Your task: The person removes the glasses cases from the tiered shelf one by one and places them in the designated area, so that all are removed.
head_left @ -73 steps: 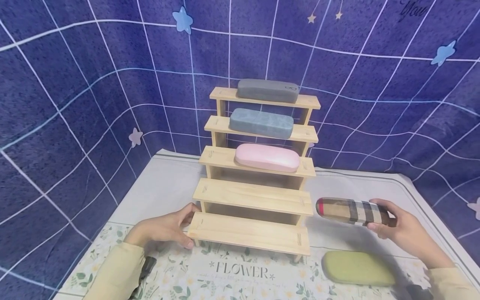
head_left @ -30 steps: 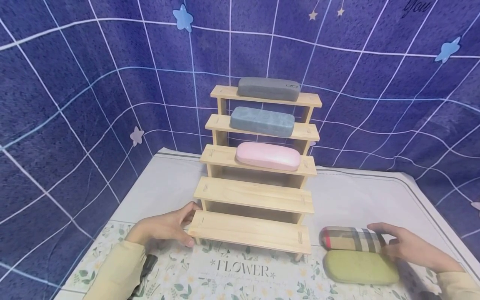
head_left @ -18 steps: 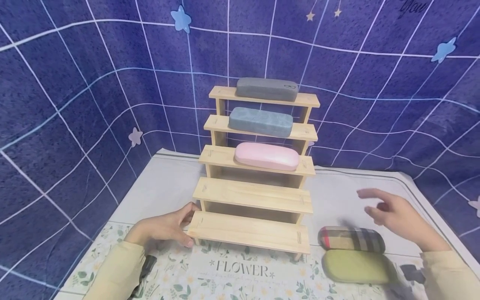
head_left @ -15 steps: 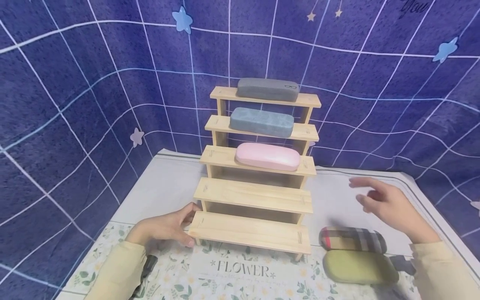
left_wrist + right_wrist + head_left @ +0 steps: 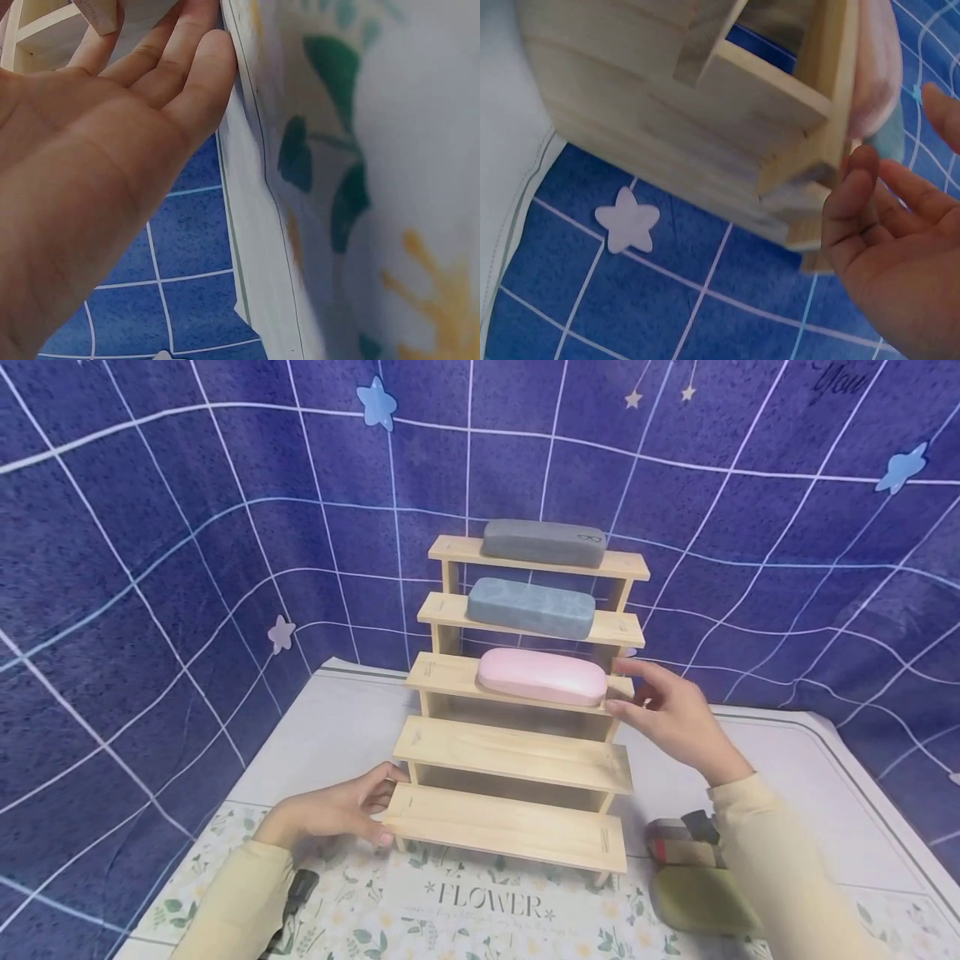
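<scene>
In the head view, the pink case (image 5: 542, 677) is lying on the middle shelf (image 5: 442, 671) of the wooden rack (image 5: 513, 752), its right end sitting just beside the right hand (image 5: 675, 718); whether the fingertips are touching it, I cannot tell. The thumb and fingers are standing apart there, the forearm slanting in from the lower right. The case's long axis is running along the shelf, one rounded end pointing toward that hand. The left hand (image 5: 330, 810) is gripping the rack at the bottom shelf's left end, thumb in front.

In the left wrist view, the palm is showing, one finger passing behind a wooden edge.

In the right wrist view, the case is lying beyond the shelf's edge, its end facing the parted thumb and fingers.
</scene>
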`<control>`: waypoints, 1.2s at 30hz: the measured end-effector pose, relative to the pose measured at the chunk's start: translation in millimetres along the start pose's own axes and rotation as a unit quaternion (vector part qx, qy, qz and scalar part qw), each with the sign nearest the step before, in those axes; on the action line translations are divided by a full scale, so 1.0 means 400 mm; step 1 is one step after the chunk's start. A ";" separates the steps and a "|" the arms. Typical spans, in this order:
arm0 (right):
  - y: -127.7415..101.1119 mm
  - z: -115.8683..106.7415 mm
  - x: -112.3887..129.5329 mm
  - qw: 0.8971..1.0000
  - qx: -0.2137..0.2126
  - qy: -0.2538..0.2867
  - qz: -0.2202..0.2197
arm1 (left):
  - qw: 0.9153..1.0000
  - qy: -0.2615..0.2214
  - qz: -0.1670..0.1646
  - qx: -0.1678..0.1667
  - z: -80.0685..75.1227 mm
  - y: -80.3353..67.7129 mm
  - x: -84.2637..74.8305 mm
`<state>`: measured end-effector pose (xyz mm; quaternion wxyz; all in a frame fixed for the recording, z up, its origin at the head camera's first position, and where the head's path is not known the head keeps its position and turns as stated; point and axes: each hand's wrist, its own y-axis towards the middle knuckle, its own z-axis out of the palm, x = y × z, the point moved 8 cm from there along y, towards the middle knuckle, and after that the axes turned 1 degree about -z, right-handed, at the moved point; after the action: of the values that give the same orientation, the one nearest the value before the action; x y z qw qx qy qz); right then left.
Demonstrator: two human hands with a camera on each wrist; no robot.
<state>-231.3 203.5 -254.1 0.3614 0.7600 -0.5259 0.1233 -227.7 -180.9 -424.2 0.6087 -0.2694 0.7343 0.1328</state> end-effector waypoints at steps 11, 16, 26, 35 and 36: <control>0.059 0.056 0.005 0.997 0.064 -0.039 0.016 | 0.997 0.022 0.034 -0.065 0.002 -0.009 0.002; 0.068 0.062 0.005 0.995 0.073 -0.065 0.009 | 0.991 0.054 0.069 -0.097 0.003 -0.020 -0.006; 0.078 0.057 -0.007 0.997 0.064 -0.034 0.024 | 0.982 0.081 0.088 -0.147 -0.006 -0.037 -0.021; 0.045 0.014 -0.048 0.996 0.028 0.062 0.055 | 0.981 0.084 0.087 -0.154 -0.002 -0.038 -0.024; 0.041 0.012 -0.055 0.996 0.024 0.069 0.056 | 0.981 0.085 0.086 -0.153 -0.001 -0.038 -0.023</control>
<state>-256.0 212.9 -263.2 0.3710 0.7278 -0.5382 0.2075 -218.4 -191.5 -413.3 0.4825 -0.3056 0.7746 0.2718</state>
